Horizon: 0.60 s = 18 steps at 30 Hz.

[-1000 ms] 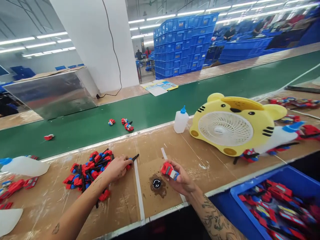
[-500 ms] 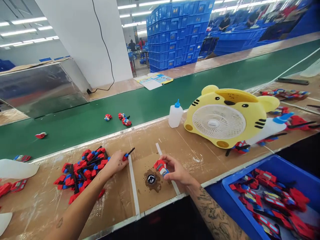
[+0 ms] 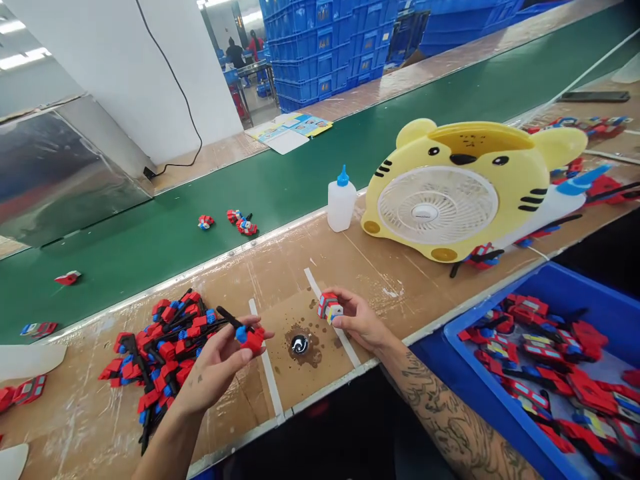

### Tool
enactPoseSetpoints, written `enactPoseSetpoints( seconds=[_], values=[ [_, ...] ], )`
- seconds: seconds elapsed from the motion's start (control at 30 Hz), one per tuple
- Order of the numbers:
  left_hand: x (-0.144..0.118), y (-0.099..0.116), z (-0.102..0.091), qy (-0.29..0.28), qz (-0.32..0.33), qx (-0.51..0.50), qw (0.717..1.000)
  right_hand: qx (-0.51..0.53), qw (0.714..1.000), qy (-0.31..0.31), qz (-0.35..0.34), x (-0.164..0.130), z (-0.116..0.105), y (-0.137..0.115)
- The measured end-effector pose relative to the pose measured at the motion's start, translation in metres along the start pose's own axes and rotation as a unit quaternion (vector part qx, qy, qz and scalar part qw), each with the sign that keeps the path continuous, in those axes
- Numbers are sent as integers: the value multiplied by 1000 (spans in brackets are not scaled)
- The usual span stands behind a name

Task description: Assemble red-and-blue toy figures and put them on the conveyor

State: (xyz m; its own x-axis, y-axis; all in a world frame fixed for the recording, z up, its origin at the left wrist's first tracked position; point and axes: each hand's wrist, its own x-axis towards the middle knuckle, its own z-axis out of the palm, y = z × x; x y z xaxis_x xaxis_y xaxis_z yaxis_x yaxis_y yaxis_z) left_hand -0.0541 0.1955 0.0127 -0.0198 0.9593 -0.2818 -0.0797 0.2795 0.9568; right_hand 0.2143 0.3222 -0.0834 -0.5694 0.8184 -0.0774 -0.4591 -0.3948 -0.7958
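My left hand [image 3: 215, 363] holds a small red and blue toy part with a black stick [image 3: 245, 331], lifted just above the bench. To its left lies a pile of the same red, blue and black parts [image 3: 160, 340]. My right hand [image 3: 357, 320] grips a red toy block with a printed face [image 3: 329, 307] above a white tape strip. Between the hands, a dark glue blot with a shiny drop [image 3: 299, 345] marks the cardboard pad [image 3: 320, 373].
A yellow tiger-shaped fan [image 3: 465, 190] and a white glue bottle with blue cap [image 3: 341, 200] stand at the bench's far edge. A green conveyor belt [image 3: 150, 247] carries a few toy parts [image 3: 240, 222]. A blue bin [image 3: 600, 307] of red toys sits lower right.
My left hand has picked a red part with a black stick out of the pile and raised it. The right hand has turned its red block and drawn slightly closer to the glue blot.
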Motion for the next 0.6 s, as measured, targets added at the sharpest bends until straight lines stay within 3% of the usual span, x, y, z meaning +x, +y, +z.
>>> enactPoseSetpoints(
  seconds=[0.07, 0.13, 0.17, 0.23, 0.3, 0.37, 0.47, 0.6],
  values=[
    [-2, 2, 4, -11, 33, 116, 993, 0, 1000, 0, 5, -1, 1, 0],
    [1, 2, 7, -46, 114, 253, 960, 1, 1000, 4, 11, -2, 2, 0],
    [4, 2, 9, -76, 167, 322, 929, 2, 1000, 7, 12, -3, 3, 1],
    [11, 2, 13, -149, 258, 452, 841, 5, 1000, 9, 9, -5, 3, 1],
    [17, 1, 17, -213, 308, 541, 753, 10, 1000, 5, 6, -7, 3, 2],
    [22, 2, 21, -250, 328, 591, 694, 14, 1000, 5, 7, -9, 1, 2],
    [27, 4, 28, -263, 343, 614, 661, 17, 1000, 10, 7, -12, -2, 2],
    [30, 4, 29, -275, 337, 612, 661, 11, 1000, 8, 6, -14, -4, -1]
  ],
)
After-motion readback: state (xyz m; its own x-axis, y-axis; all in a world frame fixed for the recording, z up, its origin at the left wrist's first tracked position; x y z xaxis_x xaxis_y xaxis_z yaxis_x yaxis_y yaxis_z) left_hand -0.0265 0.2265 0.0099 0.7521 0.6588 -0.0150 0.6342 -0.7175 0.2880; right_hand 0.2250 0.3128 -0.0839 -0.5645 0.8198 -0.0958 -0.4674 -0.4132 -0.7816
